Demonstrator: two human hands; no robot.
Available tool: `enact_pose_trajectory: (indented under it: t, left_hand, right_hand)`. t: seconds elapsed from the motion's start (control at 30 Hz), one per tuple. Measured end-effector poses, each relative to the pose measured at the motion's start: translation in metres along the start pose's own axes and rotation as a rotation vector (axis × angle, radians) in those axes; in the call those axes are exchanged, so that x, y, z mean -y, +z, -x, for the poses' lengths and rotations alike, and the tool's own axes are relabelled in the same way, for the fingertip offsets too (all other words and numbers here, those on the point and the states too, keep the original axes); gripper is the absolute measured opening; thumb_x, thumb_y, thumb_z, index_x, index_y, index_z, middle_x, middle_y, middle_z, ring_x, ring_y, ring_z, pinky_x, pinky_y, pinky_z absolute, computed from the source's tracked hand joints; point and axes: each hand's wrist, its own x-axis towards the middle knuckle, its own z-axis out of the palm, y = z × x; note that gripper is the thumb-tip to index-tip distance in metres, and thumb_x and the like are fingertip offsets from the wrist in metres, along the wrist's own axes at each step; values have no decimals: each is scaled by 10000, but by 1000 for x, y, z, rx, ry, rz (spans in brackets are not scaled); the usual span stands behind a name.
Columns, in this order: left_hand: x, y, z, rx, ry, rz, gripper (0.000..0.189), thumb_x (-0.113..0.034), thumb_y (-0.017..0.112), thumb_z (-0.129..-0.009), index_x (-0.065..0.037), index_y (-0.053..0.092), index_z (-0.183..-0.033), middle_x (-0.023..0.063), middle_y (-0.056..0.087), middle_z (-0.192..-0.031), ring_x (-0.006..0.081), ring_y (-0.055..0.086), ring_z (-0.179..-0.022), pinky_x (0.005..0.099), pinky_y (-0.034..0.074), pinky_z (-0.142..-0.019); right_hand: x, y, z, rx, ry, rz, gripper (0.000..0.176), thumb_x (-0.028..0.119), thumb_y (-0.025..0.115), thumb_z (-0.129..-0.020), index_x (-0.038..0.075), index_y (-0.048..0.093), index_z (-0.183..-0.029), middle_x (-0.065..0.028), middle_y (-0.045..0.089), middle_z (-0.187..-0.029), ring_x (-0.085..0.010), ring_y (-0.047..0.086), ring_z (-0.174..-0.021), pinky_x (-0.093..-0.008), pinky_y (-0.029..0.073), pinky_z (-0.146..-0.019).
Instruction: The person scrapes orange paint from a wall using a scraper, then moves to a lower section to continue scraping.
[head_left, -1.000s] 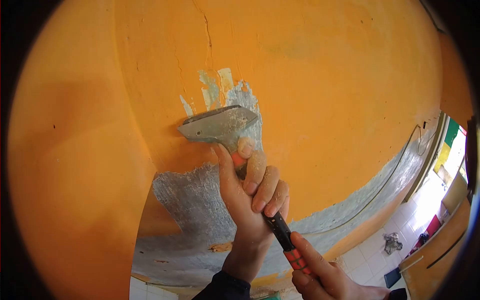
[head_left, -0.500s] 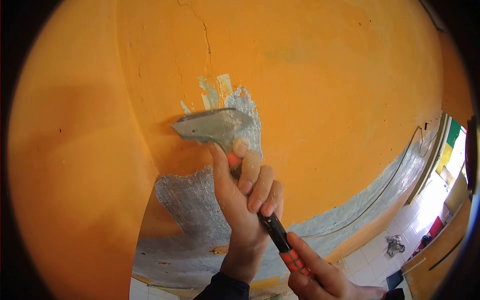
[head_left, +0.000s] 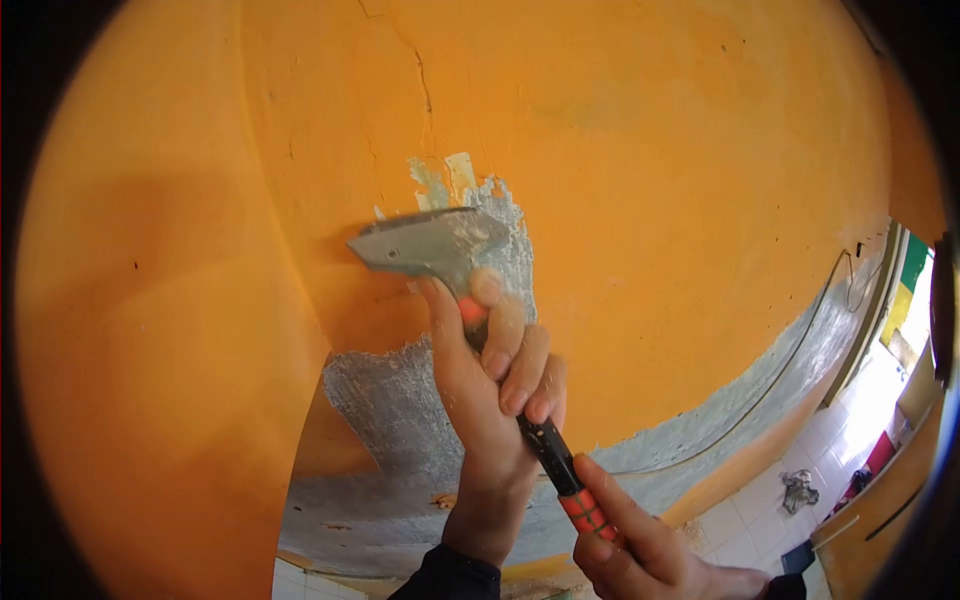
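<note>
A wide-bladed wall scraper (head_left: 425,245) lies slantwise across the view, its grey head against the orange wall (head_left: 680,200). Dust or paint crumbs cling to the blade. My left hand (head_left: 490,400) is closed round the upper handle just below the head, thumb along the left side. Lower down, my right hand (head_left: 645,550) grips the red-and-black end of the handle. Bare grey patches (head_left: 390,400) show below and to the right of the blade where the orange coat is gone. Pale chipped spots (head_left: 460,175) lie just above the blade.
A thin crack (head_left: 424,85) runs down the wall above the scraper. At left the wall turns a corner. A dark cable (head_left: 760,400) curves along the lower grey band. White floor tiles (head_left: 735,520), a crumpled bag (head_left: 798,492) and a wooden board (head_left: 880,520) are at lower right.
The scraper head sits slightly higher on the wall, nearer the pale chipped spots. Both hands keep their hold on the handle. The view has shifted a little.
</note>
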Motion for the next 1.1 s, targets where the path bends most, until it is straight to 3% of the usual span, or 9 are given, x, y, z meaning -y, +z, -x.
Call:
enact_pose_trajectory:
  t: [0.13, 0.2, 0.23, 0.33, 0.47, 0.53, 0.57, 0.63, 1.1]
  left_hand:
    - [0, 6, 2, -55, 11, -31, 403, -521, 330, -966, -148, 448, -869, -71, 270, -508, 34, 218, -312, 179, 240, -265]
    - [0, 3, 7, -55, 3, -18, 402, -518, 326, -968, -149, 449, -868, -71, 269, -507, 34, 219, -313, 179, 241, -265]
    - [1, 2, 8, -59, -6, -7, 400, -515, 323, -970, -150, 450, -866, -71, 268, -507, 34, 220, -313, 178, 242, -266]
    - [-2, 9, -2, -48, 28, -37, 398, -512, 317, -972, -152, 452, -870, -72, 267, -505, 34, 225, -313, 177, 247, -267]
    - [-2, 2, 3, -3, -30, 42, 399, -513, 316, -972, -150, 453, -875, -72, 272, -508, 35, 232, -313, 178, 254, -268]
    - [-4, 7, -3, -22, 31, -63, 401, -515, 318, -970, -148, 453, -879, -72, 277, -512, 35, 234, -314, 183, 256, -267]
    - [-4, 7, -1, -29, 27, -64, 401, -515, 318, -970, -148, 453, -879, -72, 277, -512, 35, 234, -314, 183, 256, -267]
    - [-3, 8, 0, -27, -15, 16, 402, -515, 321, -970, -146, 454, -882, -71, 282, -515, 34, 235, -316, 185, 256, -267]
    - [-6, 5, -5, 38, -26, 2, 376, -496, 328, -976, -152, 447, -883, -72, 287, -520, 29, 251, -329, 178, 274, -287]
  right_hand:
    - [4, 1, 1, 25, 68, -67, 572, 40, 333, -966, -2, 56, -1465, -83, 304, -1448, -48, 358, -636, -163, 330, -569]
    - [-13, 9, 1, -60, -133, 78, 574, 33, 327, -964, 8, 55, -1468, -75, 332, -1425, -48, 358, -627, -162, 326, -556]
    - [-10, 3, -2, -59, -139, 83, 574, 33, 327, -964, 8, 55, -1468, -75, 332, -1425, -48, 358, -627, -162, 326, -556]
    - [7, 0, -5, 9, 34, -41, 580, 30, 326, -963, 20, 47, -1471, -95, 304, -1459, -50, 361, -623, -160, 320, -549]
    - [-2, 2, 0, -29, -66, 7, 581, 32, 326, -964, 20, 44, -1471, -80, 295, -1464, -46, 354, -621, -159, 317, -553]
    - [21, -9, -6, 45, 287, 144, 609, 72, 435, -955, 90, 122, -1477, -99, 541, -865, -123, 536, -728, -244, 410, -703]
    - [19, -5, -4, 44, 292, 139, 609, 72, 435, -955, 90, 122, -1477, -99, 541, -865, -123, 536, -728, -244, 410, -703]
    - [12, 3, -2, 0, 38, -67, 579, 22, 315, -960, 15, 41, -1470, -77, 288, -1467, -46, 348, -624, -156, 315, -560]
    - [12, 7, -6, -40, 49, 67, 568, 23, 328, -956, 16, 86, -1470, -64, 383, -1382, -42, 341, -628, -159, 324, -558]
